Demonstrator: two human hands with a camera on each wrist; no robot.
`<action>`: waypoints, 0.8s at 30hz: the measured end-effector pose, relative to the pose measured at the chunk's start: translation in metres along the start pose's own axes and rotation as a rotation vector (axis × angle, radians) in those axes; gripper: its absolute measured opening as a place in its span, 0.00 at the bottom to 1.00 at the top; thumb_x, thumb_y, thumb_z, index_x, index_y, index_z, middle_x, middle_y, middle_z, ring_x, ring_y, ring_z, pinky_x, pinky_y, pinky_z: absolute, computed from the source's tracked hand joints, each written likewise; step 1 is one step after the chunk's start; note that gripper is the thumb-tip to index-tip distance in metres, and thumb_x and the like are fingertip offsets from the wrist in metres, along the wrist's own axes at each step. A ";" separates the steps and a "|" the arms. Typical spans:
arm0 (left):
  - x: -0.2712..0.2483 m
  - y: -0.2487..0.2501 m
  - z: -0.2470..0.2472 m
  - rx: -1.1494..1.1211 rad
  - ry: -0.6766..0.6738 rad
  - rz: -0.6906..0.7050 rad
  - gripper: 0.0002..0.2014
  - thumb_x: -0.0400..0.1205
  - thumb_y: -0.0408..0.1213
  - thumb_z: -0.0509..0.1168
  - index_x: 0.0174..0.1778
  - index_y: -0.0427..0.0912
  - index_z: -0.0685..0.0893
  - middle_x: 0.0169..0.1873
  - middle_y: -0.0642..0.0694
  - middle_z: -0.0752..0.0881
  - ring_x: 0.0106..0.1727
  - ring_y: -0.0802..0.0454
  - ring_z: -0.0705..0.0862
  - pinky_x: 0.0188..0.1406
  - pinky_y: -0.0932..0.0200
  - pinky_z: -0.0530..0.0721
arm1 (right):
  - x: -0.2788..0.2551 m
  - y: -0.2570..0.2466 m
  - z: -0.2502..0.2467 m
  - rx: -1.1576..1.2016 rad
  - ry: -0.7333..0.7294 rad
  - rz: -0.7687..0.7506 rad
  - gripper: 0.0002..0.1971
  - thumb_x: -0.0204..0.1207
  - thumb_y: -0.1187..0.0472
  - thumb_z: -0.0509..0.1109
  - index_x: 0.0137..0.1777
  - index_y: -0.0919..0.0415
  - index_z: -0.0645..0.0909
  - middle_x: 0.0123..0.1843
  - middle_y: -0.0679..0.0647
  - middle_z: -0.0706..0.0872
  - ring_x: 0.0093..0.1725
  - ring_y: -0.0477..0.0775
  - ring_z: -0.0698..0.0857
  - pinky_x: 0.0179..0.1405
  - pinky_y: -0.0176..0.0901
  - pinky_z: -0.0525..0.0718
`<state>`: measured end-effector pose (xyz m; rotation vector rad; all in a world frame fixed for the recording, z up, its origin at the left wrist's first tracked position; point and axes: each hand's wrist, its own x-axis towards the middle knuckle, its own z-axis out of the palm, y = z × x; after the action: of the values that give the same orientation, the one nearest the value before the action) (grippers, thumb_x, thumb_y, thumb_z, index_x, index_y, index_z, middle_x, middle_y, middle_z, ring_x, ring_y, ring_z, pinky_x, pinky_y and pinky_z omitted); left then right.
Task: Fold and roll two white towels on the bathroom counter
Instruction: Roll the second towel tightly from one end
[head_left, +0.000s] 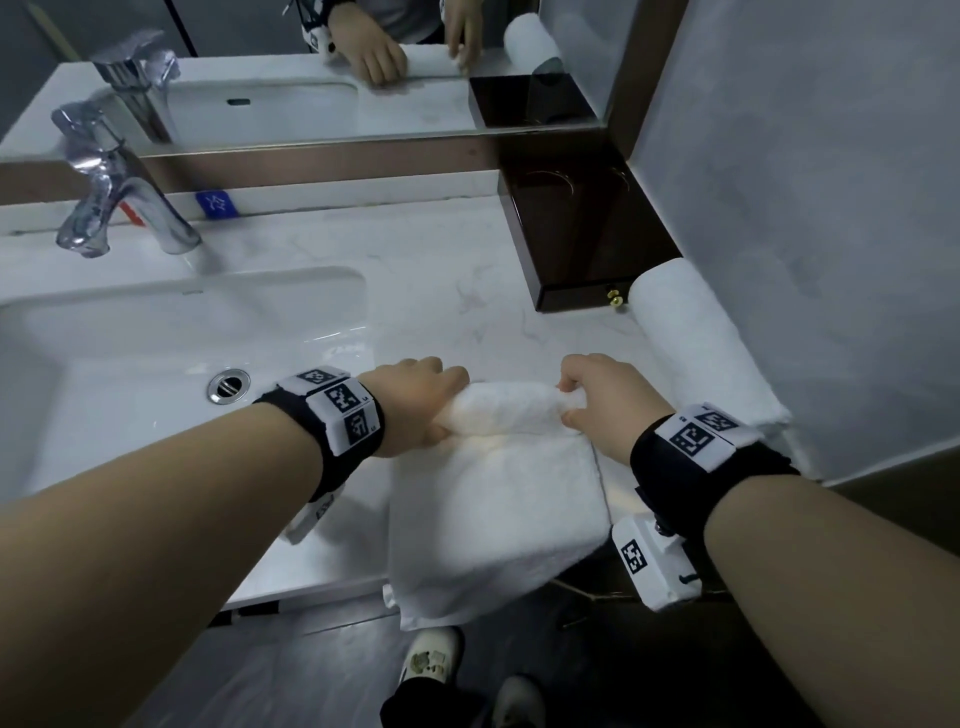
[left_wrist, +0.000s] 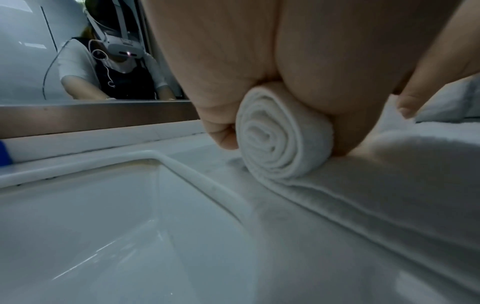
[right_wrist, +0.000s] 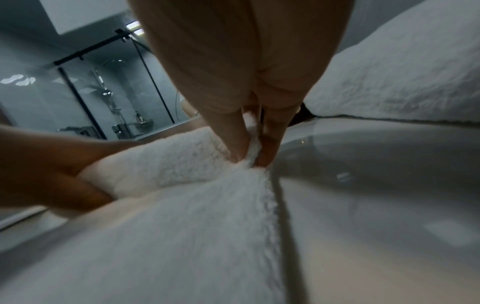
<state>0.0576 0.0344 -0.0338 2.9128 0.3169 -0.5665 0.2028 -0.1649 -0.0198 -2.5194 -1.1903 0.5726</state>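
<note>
A white towel (head_left: 498, 499) lies folded on the marble counter (head_left: 441, 280), its near end hanging over the front edge. Its far end is rolled into a tight spiral (left_wrist: 280, 135). My left hand (head_left: 421, 400) grips the roll's left end, fingers curled over it (left_wrist: 221, 115). At the roll's right end, my right hand (head_left: 597, 400) pinches the cloth between fingertips (right_wrist: 239, 148). The second white towel (head_left: 696, 343) lies rolled against the right wall, apart from both hands; the right wrist view shows this rolled towel (right_wrist: 389, 78) too.
A white sink basin (head_left: 156, 364) with a chrome tap (head_left: 119, 197) sits to the left. A dark wooden box (head_left: 576, 244) stands at the back right, under the mirror (head_left: 311, 67). Below the counter edge is the floor with my shoes (head_left: 431, 670).
</note>
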 end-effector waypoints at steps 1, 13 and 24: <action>0.001 0.000 -0.001 0.022 0.039 0.009 0.22 0.79 0.51 0.67 0.66 0.49 0.70 0.55 0.46 0.75 0.54 0.43 0.78 0.52 0.45 0.80 | 0.002 0.000 0.002 -0.024 0.012 -0.014 0.09 0.76 0.66 0.71 0.49 0.57 0.74 0.58 0.54 0.78 0.49 0.56 0.80 0.48 0.45 0.79; -0.006 -0.002 0.010 0.339 0.162 0.149 0.34 0.83 0.54 0.54 0.83 0.43 0.53 0.69 0.45 0.71 0.63 0.43 0.74 0.65 0.48 0.72 | 0.007 0.011 0.016 -0.039 0.144 -0.079 0.18 0.67 0.80 0.65 0.39 0.56 0.66 0.50 0.49 0.72 0.40 0.56 0.77 0.33 0.36 0.73; -0.017 0.001 0.025 0.248 0.142 0.224 0.42 0.81 0.70 0.45 0.79 0.62 0.23 0.85 0.48 0.52 0.84 0.46 0.52 0.81 0.33 0.46 | -0.012 0.001 0.027 0.040 0.153 0.023 0.16 0.64 0.79 0.61 0.34 0.56 0.64 0.49 0.46 0.66 0.38 0.51 0.73 0.31 0.37 0.71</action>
<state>0.0337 0.0255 -0.0500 3.1756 -0.0707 -0.3897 0.1841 -0.1723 -0.0409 -2.4962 -1.0854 0.3964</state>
